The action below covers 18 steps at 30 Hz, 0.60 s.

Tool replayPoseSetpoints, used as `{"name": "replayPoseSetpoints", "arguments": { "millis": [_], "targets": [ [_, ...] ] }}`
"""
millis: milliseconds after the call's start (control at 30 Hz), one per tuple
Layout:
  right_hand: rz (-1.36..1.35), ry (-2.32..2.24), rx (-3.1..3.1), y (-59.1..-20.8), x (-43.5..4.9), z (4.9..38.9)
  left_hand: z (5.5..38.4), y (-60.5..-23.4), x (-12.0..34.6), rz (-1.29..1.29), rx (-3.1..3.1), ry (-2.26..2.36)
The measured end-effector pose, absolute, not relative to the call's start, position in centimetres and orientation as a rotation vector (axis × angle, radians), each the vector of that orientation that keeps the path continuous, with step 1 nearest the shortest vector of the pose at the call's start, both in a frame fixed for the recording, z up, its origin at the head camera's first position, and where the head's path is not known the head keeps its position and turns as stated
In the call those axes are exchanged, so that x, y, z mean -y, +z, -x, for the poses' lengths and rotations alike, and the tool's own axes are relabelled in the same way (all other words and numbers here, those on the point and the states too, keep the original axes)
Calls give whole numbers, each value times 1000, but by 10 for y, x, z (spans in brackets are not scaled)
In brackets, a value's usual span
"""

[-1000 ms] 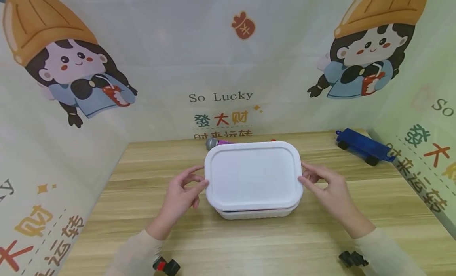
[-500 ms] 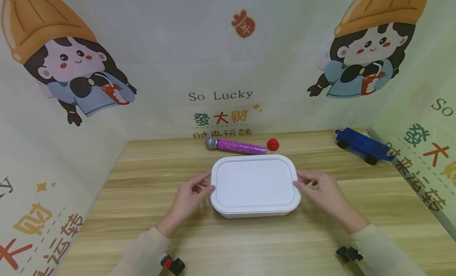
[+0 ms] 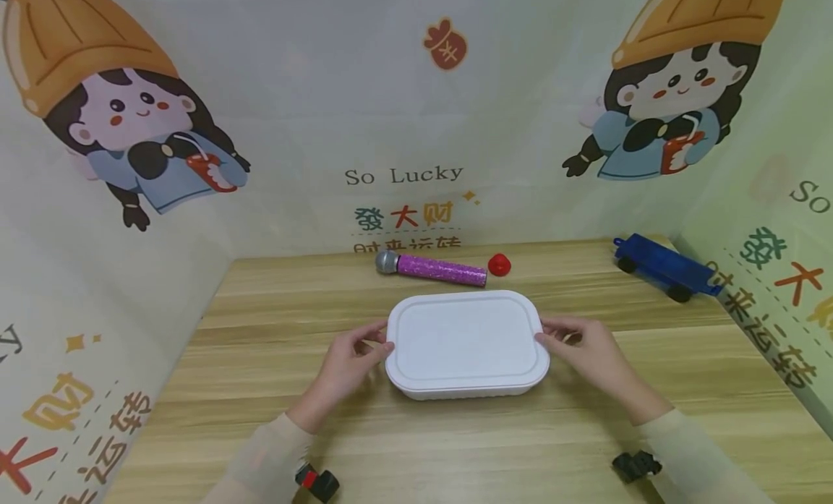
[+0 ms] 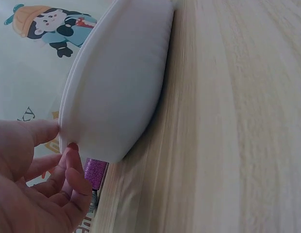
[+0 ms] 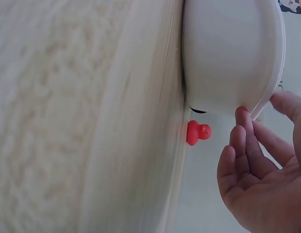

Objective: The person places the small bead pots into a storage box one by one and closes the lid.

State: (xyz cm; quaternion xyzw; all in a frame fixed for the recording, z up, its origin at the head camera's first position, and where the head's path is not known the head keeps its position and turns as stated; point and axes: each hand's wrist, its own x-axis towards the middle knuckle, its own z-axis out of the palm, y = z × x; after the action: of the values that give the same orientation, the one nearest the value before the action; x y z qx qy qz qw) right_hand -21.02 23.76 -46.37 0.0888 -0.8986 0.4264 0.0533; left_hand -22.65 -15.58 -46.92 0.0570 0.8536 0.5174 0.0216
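Note:
A white lid lies level on a white rectangular box in the middle of the table. At the lid's left end, my left hand pinches the rim between thumb and fingers. The right hand grips the opposite end the same way. In the left wrist view, the thumb meets the lid edge and a fingertip sits under the rim against the box wall. A similar hold by the right hand shows in the right wrist view. The box's inside is hidden.
Behind the box lie a toy microphone with a glittery purple handle and a small red toy duck. A blue toy wagon stands at the back right. Printed cloth walls the wooden table at the back and sides.
The lid, raised with a gap at the front a second ago, has come down onto the box. Both hands lowered and moved slightly inward with it. The microphone and red duck are uncovered.

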Motion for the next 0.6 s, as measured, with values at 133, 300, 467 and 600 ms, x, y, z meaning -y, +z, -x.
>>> {"name": "replayPoseSetpoints", "arguments": {
  "millis": [133,300,467,600],
  "targets": [
    [-217,1382,2747,-464,-238,211,227,-468,156,-177,-2636,1583],
    [-267,1387,2745,-463,-240,211,225,-467,161,-271,-2655,1513],
    [-404,1331,2724,-464,-244,211,223,-466,168,-541,-2711,1381],
    [-448,1293,2747,-465,-247,210,224,-465,171,-636,-2738,1287]
  ]
}}
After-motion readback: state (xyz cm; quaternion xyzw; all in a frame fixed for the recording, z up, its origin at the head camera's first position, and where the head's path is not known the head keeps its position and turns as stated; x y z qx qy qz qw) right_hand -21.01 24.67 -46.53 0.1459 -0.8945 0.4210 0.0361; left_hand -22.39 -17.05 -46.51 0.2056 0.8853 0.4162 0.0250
